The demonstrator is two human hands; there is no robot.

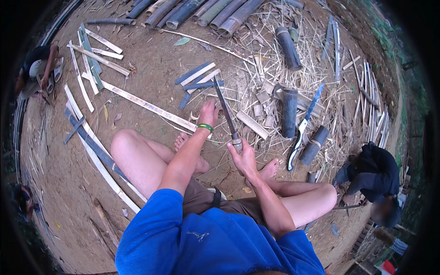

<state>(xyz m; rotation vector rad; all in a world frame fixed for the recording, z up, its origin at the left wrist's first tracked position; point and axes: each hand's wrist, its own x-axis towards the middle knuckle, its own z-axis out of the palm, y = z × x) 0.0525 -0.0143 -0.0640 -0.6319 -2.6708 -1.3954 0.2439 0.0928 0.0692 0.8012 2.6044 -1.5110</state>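
Note:
A long knife [224, 106] with a dark blade and a wooden handle points up and away from me. My right hand [244, 159] is closed around its handle. Just left of the blade, my left hand [208, 113] reaches forward and down with its fingers apart; I see nothing held in it. Beyond its fingertips lie short split bamboo pieces [198, 73], some pale side up and some dark. A pale split piece [252, 124] rests on the ground right of the blade.
A folding saw [303, 128] lies at right beside dark bamboo sections [289, 112]. Shavings [311, 59] litter the ground there. Bamboo poles [188, 13] lie at the far side, long split strips [146, 105] at left. Other people crouch at right [373, 172] and far left [39, 64].

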